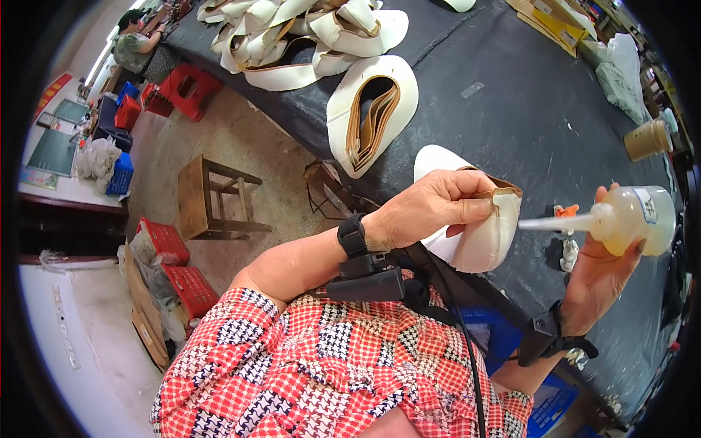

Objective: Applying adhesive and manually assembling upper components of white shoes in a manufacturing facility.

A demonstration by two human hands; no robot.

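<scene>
Between the thumb and fingers of my left hand (456, 204) is the edge of a white shoe upper (488, 237) with a brown lining. My right hand (602, 274) is wrapped round a squeeze bottle (637, 219) of pale yellow liquid, probably glue, tipped on its side. Its long white nozzle points left, close to the seam of the upper. At the far side of my left hand, a stack of nested white uppers (376, 109) with brown linings lies on the dark table (496, 95).
A heap of white uppers (307, 36) covers the table's far left. To the right stand a brown lidded cup (646, 141) and a plastic bag (619, 77). A small orange piece (566, 211) lies near the bottle. Leftward on the floor are a wooden stool (212, 197) and red crates (186, 288). A person (139, 47) works far left.
</scene>
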